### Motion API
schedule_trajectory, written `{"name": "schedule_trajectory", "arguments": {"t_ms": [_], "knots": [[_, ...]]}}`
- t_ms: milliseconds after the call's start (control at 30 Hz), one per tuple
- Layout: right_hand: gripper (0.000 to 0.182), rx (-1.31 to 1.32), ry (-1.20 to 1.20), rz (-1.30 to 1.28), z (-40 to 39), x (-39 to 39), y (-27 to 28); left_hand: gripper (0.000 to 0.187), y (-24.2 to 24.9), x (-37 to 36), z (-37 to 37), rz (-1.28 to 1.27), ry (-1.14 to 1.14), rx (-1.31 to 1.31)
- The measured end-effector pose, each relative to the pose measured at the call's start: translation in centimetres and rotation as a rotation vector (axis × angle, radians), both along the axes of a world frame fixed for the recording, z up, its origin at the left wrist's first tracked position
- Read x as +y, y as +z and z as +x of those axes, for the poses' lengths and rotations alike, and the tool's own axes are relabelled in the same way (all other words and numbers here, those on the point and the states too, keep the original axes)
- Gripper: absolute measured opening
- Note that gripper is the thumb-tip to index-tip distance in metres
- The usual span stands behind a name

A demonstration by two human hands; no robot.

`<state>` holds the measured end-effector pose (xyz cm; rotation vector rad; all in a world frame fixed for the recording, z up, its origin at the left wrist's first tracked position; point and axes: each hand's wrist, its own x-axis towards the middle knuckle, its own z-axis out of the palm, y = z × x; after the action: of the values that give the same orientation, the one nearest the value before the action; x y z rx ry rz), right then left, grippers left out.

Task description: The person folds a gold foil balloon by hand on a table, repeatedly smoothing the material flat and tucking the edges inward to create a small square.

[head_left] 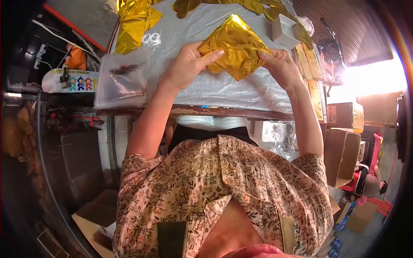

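Observation:
A shiny gold foil sheet (238, 48), folded into a square, is held above the table with one corner pointing up. My left hand (192, 63) pinches its left corner, thumb lying across the front. On the opposite corner, my right hand (279, 64) grips with the thumb in front. Creases run over the foil's surface. Below it spreads the silvery table cover (206, 92). More gold foil (135, 28) lies at the table's far left, with a small coil of white ribbon (151, 39) beside it.
Clear plastic bags (122, 81) lie at the table's left. A white box (285, 31) stands at the back right, near flat gold packets (310, 64) along the right edge. Cardboard boxes (342, 155) are stacked at right, and an open carton (97, 219) sits at lower left.

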<state>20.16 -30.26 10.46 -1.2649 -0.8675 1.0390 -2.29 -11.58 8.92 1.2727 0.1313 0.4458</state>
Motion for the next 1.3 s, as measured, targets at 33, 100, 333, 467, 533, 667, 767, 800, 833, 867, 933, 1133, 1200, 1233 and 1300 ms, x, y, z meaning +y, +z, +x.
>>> {"name": "schedule_trajectory", "arguments": {"t_ms": [33,100,333,467,533,667,767,800,833,867,933,1133,1200,1233,1300], "knots": [[0.034,-0.003,0.004,-0.005,-0.1,-0.2,-0.1,0.030,-0.2,-0.2,-0.1,-0.005,0.004,-0.003],[0.039,0.074,0.019,-0.011,-0.2,-0.4,-0.2,0.029,-0.5,-0.5,-0.3,-0.066,-0.008,0.001],[0.043,0.043,0.065,-0.043,-0.2,-0.3,-0.2,0.028,-1.1,-0.7,-0.7,-0.025,0.021,-0.026],[0.039,0.061,0.064,-0.022,-0.7,0.0,0.1,0.027,-1.2,-0.5,-1.0,0.108,0.055,-0.043],[0.038,0.074,0.077,-0.020,-0.6,0.1,-0.1,0.027,-1.1,-0.4,-1.3,0.152,0.072,-0.047],[0.034,0.058,0.090,0.049,-0.6,0.2,-0.5,0.027,-0.7,-0.4,-1.9,0.209,0.088,-0.027],[0.033,0.047,0.134,0.067,-0.2,0.4,-0.6,0.028,-0.4,-0.2,-2.2,0.264,0.089,-0.048],[0.032,0.038,0.163,0.081,-0.2,0.4,-0.7,0.030,-0.3,-0.1,-2.3,0.305,0.088,-0.056],[0.032,0.039,0.164,0.079,-0.2,0.4,-0.8,0.030,-0.1,-0.1,-2.3,0.303,0.089,-0.056],[0.030,-0.038,0.099,0.078,-0.3,0.5,-0.8,0.033,0.0,-0.1,-2.2,0.286,0.120,-0.073],[0.028,-0.111,0.040,0.079,-1.3,1.2,-0.3,0.038,-0.2,0.5,-1.6,0.271,0.154,-0.088],[0.039,-1.622,-0.122,0.426,-2.0,4.6,-2.0,0.059,-4.4,7.0,0.9,-0.406,-0.072,0.274],[0.041,-1.721,-0.003,0.452,-1.6,4.7,-3.6,0.072,-7.5,8.8,2.3,-0.405,-0.012,0.241],[0.041,-1.746,0.047,0.464,-0.8,4.8,-5.2,0.072,-8.4,9.8,2.4,-0.332,0.047,0.249],[0.042,-1.715,0.088,0.411,-0.1,5.0,-7.5,0.072,-8.9,10.0,2.4,-0.267,0.096,0.268]]}}
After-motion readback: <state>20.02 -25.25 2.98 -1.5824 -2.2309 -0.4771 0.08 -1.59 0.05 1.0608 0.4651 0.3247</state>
